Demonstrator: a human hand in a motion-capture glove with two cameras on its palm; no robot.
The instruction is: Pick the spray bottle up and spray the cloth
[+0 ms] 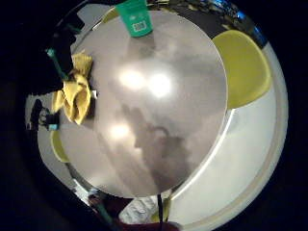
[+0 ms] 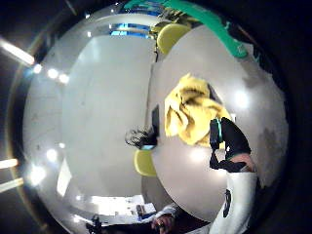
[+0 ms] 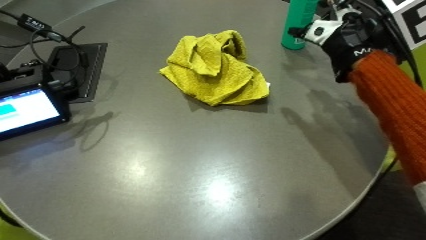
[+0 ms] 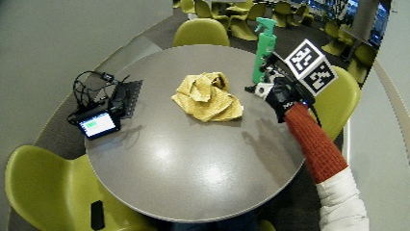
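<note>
A crumpled yellow cloth [image 3: 213, 67] [image 4: 208, 96] lies near the middle of the round grey table [image 3: 200, 165]. A green spray bottle [image 3: 297, 25] [image 4: 262, 50] stands upright near the table's far right edge. My gloved right hand [image 3: 346, 40] [image 4: 282, 94] hovers just beside the bottle's lower part, on the side away from the cloth, and holds nothing. Its fingers look relaxed, and I see no contact with the bottle. In the little finger side palm view the bottle's base [image 1: 135, 18] and the cloth [image 1: 77, 94] both show. In the thumb side palm view the cloth [image 2: 190, 112] sits behind a gloved finger [image 2: 229, 139].
A small lit screen [image 3: 26, 107] with cables and a black flat device [image 3: 86, 55] sit at the table's left edge. Yellow-green chairs [image 4: 202, 31] [image 4: 44, 187] [image 4: 339, 101] ring the table. A dark phone [image 4: 96, 215] lies on the near-left chair.
</note>
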